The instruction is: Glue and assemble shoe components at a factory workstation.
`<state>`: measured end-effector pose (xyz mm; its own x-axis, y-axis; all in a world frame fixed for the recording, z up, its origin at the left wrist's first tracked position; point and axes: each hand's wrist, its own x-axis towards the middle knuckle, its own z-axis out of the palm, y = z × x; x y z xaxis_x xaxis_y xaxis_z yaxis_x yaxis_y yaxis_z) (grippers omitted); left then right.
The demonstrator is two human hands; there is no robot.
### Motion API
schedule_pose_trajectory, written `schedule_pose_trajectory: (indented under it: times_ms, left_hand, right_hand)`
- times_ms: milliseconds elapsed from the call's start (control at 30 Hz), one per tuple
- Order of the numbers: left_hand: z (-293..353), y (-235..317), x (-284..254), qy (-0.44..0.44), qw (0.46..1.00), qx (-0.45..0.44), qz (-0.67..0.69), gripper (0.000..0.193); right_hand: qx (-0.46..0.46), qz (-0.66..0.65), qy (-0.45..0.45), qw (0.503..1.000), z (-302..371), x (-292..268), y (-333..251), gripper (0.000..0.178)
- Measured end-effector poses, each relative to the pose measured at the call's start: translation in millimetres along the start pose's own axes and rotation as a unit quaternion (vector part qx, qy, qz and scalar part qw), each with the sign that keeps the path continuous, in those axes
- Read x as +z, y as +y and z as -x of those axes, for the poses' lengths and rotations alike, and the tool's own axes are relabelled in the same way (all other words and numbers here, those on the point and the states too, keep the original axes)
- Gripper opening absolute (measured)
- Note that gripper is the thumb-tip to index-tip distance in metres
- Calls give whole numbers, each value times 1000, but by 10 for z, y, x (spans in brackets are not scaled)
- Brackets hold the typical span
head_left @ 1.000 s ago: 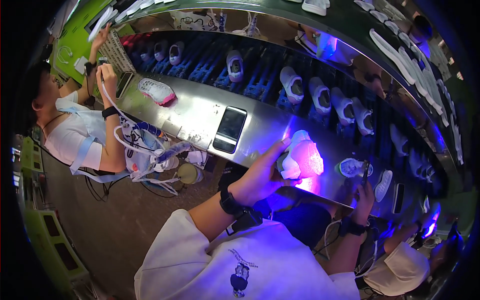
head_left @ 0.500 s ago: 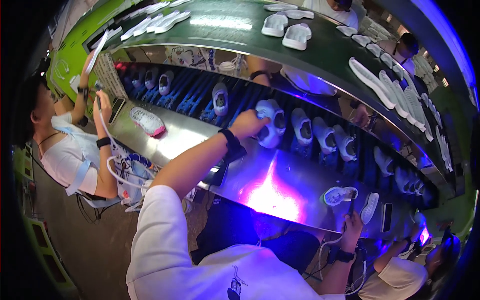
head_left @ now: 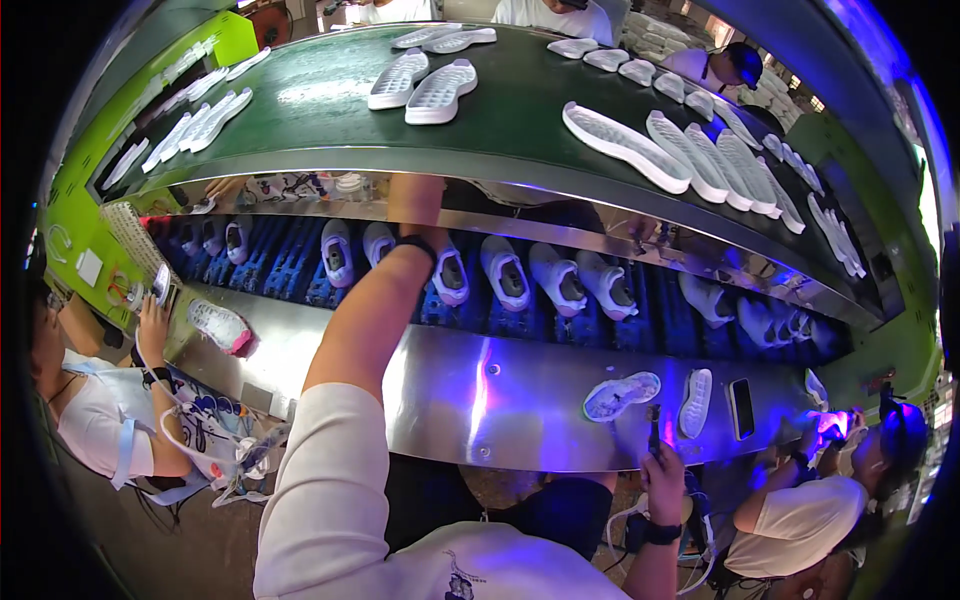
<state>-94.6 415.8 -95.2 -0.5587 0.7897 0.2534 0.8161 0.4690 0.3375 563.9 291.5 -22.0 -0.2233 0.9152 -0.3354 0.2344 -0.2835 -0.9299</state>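
Reaching with left grip point(head_left: 424, 236) near white shoes point(head_left: 505, 272) on blue rack point(head_left: 290, 266); being unable to tell its closing, fingers hidden. Pinching dark tool point(head_left: 655, 430) with right grip point(head_left: 662, 476) near table point(head_left: 540, 400). Perhaps risking tipping shoes, by brushing forearm point(head_left: 362, 315) against them.

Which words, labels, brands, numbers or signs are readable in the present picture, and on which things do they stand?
No text is readable.
White shirt of the camera wearer: chest print, too small to read.
Pale panel at far left: dark marks, too blurred to read.
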Motion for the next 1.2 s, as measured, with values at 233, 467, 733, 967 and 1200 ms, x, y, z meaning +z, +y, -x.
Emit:
schedule_pose_trajectory:
  times_ms: [233, 467, 733, 967, 1200]
  left_hand:
    - [376, 1663, 483, -235, 969, -77, -22, 53]
    - [1100, 1479, -287, -266, 904, -130, 308, 60]
    - [3148, 2123, -1668, -271, 639, -108, 712, 51]
    - [3697, 2026, -1821, 5, 863, 332, 380, 63]
    - [3793, 2023, -2075, 63, 823, 488, 284, 44]
  right_hand:
    - [-15, -39, 5, 999, 71, 171, -180, 29]
    - [-44, -26, 10, 999, 423, -9, -190, 42]
    - [-34, -22, -45, 998, 496, 278, -538, 39]
    - [-206, 91, -116, 968, 751, 433, -1018, 41]
    - [-253, 168, -106, 947, 921, 459, -1205, 40]
